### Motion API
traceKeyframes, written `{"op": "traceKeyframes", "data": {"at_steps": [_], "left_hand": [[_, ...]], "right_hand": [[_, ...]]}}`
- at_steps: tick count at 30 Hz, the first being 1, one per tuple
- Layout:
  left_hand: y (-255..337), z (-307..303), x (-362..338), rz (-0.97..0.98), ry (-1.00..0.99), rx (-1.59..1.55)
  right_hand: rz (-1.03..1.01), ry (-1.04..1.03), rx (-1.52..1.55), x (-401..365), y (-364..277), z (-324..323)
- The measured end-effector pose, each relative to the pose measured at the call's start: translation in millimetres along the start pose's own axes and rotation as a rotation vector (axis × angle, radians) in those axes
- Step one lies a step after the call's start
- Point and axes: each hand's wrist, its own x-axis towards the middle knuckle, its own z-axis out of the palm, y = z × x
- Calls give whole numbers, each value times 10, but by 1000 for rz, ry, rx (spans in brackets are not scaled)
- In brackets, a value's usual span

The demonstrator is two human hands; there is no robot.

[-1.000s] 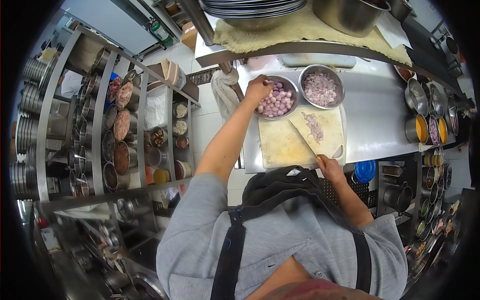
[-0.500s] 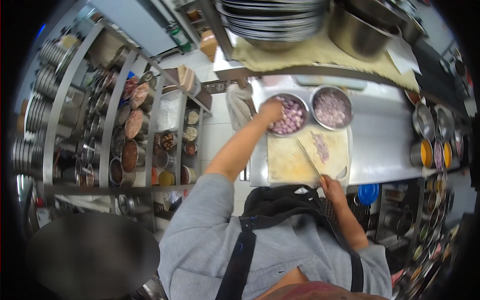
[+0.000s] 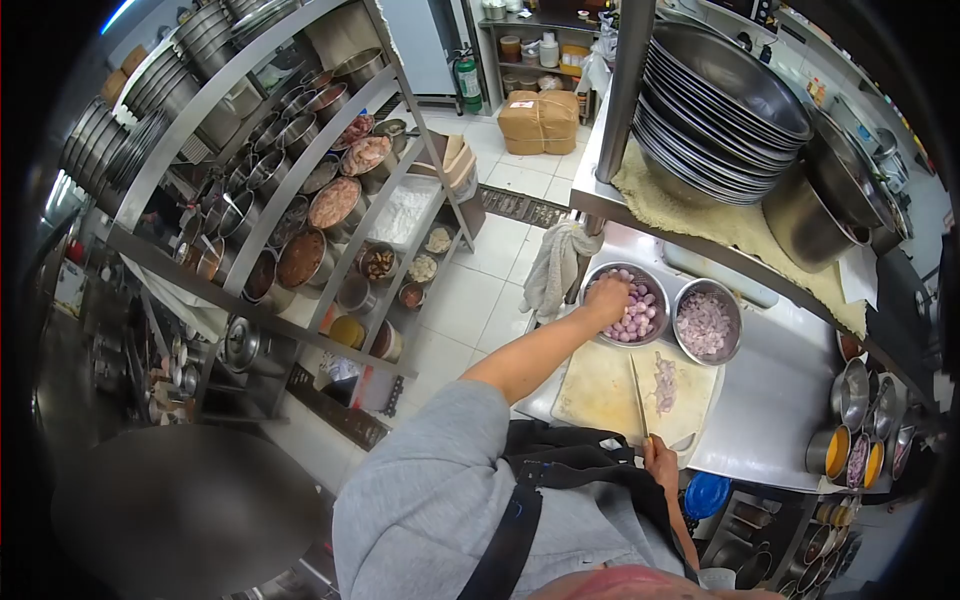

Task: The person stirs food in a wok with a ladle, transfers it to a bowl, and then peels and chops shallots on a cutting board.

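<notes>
My left hand [image 3: 607, 300] reaches into a metal bowl of small peeled purple onions [image 3: 637, 322]; its fingertips are hidden among them. My right hand [image 3: 660, 462] is closed round the handle of a knife [image 3: 641, 398], whose blade points away from me over the cutting board [image 3: 590, 386]. Chopped purple onion [image 3: 664, 382] lies on the board, just right of the blade. A second metal bowl [image 3: 708, 321], beside the first on its right, holds more chopped onion.
A towel [image 3: 556, 268] hangs left of the bowls. Stacked metal bowls [image 3: 715, 115] stand on the shelf above the counter [image 3: 765, 400]. A rack [image 3: 165, 165] with food containers is at the left. Small pots [image 3: 829, 452] sit at the counter's right end.
The view has turned and shifted, so the counter and bowls appear lower and further right. My left hand remains in the onion bowl, and my right hand still holds the knife.
</notes>
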Motion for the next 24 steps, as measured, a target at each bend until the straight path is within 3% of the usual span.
{"op": "traceKeyframes", "data": {"at_steps": [3, 7, 9, 11, 13, 17, 19, 21, 23, 24], "left_hand": [[-40, 38, -29, -46, -15, -14], [-6, -136, -150, -116, 252, -340], [49, -282, -267, -290, 155, -665], [94, -408, -497, -293, 166, -747], [136, -409, -780, -595, -182, -1474], [233, -370, -1368, -657, -220, -1327], [181, -204, -1602, -337, -104, -810], [168, -199, -1692, -297, -154, -669], [194, -75, -1759, -196, 70, -442], [209, -50, -1764, -198, 40, -458]], "right_hand": [[109, -50, 20, -50, -353, -160], [8, -74, 9, -84, -594, -185], [-13, -201, 16, -87, -775, -226], [-118, -234, -19, 6, -477, -54], [-135, -308, -61, 77, -517, -48], [-219, -213, 44, 156, -468, 8], [-120, -185, 58, 126, -398, 38], [59, -175, 81, 96, -628, -83], [159, -182, 102, 97, -685, -127], [177, -179, 106, 90, -673, -119]]}}
